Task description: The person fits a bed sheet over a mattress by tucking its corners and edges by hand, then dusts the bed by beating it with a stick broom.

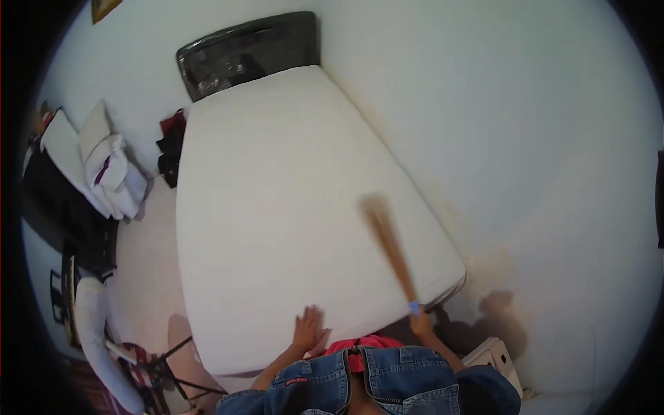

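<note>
In my right hand (420, 324) is a stick broom (393, 252), gripped at its end by a blue band. Its brown bristles point away from me over the right part of the bed, and their far tip is blurred by motion. Whether the bristles touch the sheet, I cannot tell. My left hand (309, 328) is at the near edge of the bed, fingers stretched out and apart, holding nothing. Beneath both lies a mattress in a plain white sheet (277, 180), its surface looking mostly smooth.
A dark headboard (256, 52) stands at the far end. The wall (498, 138) runs close along the bed's right side. To the left are piled white cushions or bedding (114, 169) and a black stand (181, 370). A white box-like unit (494, 360) sits near my right.
</note>
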Demonstrator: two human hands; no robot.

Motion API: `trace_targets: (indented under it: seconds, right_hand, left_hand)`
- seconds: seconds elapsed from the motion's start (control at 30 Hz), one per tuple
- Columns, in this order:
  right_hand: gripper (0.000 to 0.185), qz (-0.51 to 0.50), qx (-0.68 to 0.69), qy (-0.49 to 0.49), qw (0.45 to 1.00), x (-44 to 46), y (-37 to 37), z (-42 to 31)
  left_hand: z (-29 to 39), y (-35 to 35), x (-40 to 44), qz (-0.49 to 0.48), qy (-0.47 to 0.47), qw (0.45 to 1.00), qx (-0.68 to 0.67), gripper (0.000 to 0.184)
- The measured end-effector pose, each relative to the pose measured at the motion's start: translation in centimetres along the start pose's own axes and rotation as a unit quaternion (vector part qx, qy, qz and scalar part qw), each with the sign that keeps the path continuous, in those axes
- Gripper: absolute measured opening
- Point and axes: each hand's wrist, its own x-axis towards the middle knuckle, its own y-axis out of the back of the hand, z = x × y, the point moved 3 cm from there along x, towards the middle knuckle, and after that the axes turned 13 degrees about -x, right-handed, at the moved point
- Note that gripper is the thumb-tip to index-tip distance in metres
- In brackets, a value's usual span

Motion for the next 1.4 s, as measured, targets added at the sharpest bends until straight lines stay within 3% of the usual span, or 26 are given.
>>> trace_targets:
  seconds: [0.07, 0.2, 0.3, 0.43, 0.53, 0.57, 0.63, 0.67, 0.73, 0.77, 0.8, 0.83, 0.87, 0.93, 1.0, 1.07, 1.13, 1.2, 1.27, 1.33, 1.4]
  right_hand:
    - [0.04, 0.099, -0.041, -0.031, 0.994, 0.8, 2.2, 2.9]
    - [0.042, 0.067, -0.002, 0.026, 0.997, 2.3, 5.0, 2.8]
    - [0.04, 0.108, 0.045, 0.132, 0.984, 3.8, 4.8, -2.4]
    - [0.04, 0.094, 0.124, 0.216, 0.964, 6.6, -0.6, -11.4]
    - [0.043, -0.096, 0.229, 0.11, 0.962, 5.6, -4.1, -18.5]
    - [0.043, -0.106, 0.225, 0.125, 0.96, 4.2, -4.8, -20.3]
    - [0.042, -0.146, 0.124, 0.273, 0.943, 0.6, -7.1, -23.8]
    - [0.042, -0.149, 0.121, 0.282, 0.94, -0.6, -7.7, -24.8]
    - [0.037, -0.262, -0.046, 0.508, 0.819, -4.7, -8.7, -27.5]
    - [0.037, -0.26, -0.049, 0.513, 0.817, -5.6, -8.5, -28.8]
    - [0.034, -0.272, -0.117, 0.56, 0.774, -7.4, -6.9, -31.2]
    - [0.031, -0.28, -0.183, 0.601, 0.726, -9.0, -5.9, -33.2]
    - [0.031, -0.276, -0.182, 0.602, 0.726, -10.1, -5.5, -34.8]
    - [0.028, -0.207, -0.151, 0.569, 0.781, -11.1, -5.4, -38.8]
    - [0.028, -0.157, -0.054, 0.508, 0.846, -11.4, -7.2, -42.3]
    - [0.029, -0.157, 0.087, 0.384, 0.905, -12.2, -10.1, -45.4]
    - [0.033, -0.185, 0.187, 0.253, 0.931, -14.9, -12.8, -49.0]
    - [0.033, -0.207, 0.123, 0.273, 0.932, -18.2, -15.7, -50.6]
    - [0.033, -0.225, 0.063, 0.291, 0.928, -21.0, -18.1, -51.1]
    - [0.034, -0.238, -0.139, 0.458, 0.845, -23.9, -20.3, -50.9]
    - [0.034, -0.239, -0.143, 0.486, 0.828, -25.5, -18.9, -52.2]
  left_hand:
    - [-3.9, -0.4, -3.0, 0.079, 0.137, 0.987, -0.026, 0.08]
    - [-7.2, -0.3, -9.7, 0.136, 0.308, 0.939, -0.063, 0.081]
    - [-8.0, -0.8, -12.6, 0.107, 0.404, 0.898, -0.138, 0.082]
    - [-8.5, -2.1, -16.0, 0.159, 0.525, 0.812, -0.198, 0.08]
    - [-8.5, -2.9, -18.6, 0.236, 0.52, 0.803, -0.173, 0.078]
    - [-8.3, -2.0, -18.8, 0.259, 0.513, 0.798, -0.18, 0.077]
    - [-10.0, -1.4, -20.5, 0.29, 0.51, 0.788, -0.185, 0.075]
    - [-11.8, -1.3, -21.6, 0.335, 0.517, 0.771, -0.164, 0.073]
    - [-15.2, -1.3, -23.9, 0.381, 0.525, 0.747, -0.144, 0.072]
    - [-17.1, -1.1, -25.1, 0.444, 0.525, 0.712, -0.144, 0.07]
    - [-18.9, -0.4, -26.3, 0.504, 0.522, 0.673, -0.143, 0.069]
    - [-20.9, 0.4, -27.1, 0.509, 0.519, 0.671, -0.143, 0.069]
    - [-22.7, 0.9, -28.0, 0.514, 0.529, 0.663, -0.126, 0.068]
    - [-26.4, 3.0, -29.3, 0.52, 0.532, 0.66, -0.106, 0.068]
    - [-29.7, 4.2, -30.2, 0.437, 0.573, 0.658, -0.217, 0.067]
    - [-32.1, 5.3, -31.4, 0.381, 0.572, 0.68, -0.257, 0.067]
    - [-34.1, 5.6, -32.6, 0.324, 0.571, 0.692, -0.3, 0.067]
    - [-35.8, 4.6, -33.8, 0.326, 0.47, 0.743, -0.349, 0.07]
    - [-36.7, 4.1, -34.9, 0.305, 0.459, 0.759, -0.346, 0.071]
    - [-37.5, 3.4, -35.5, 0.281, 0.447, 0.759, -0.381, 0.071]
    - [-38.4, 2.9, -36.0, 0.278, 0.432, 0.767, -0.384, 0.07]
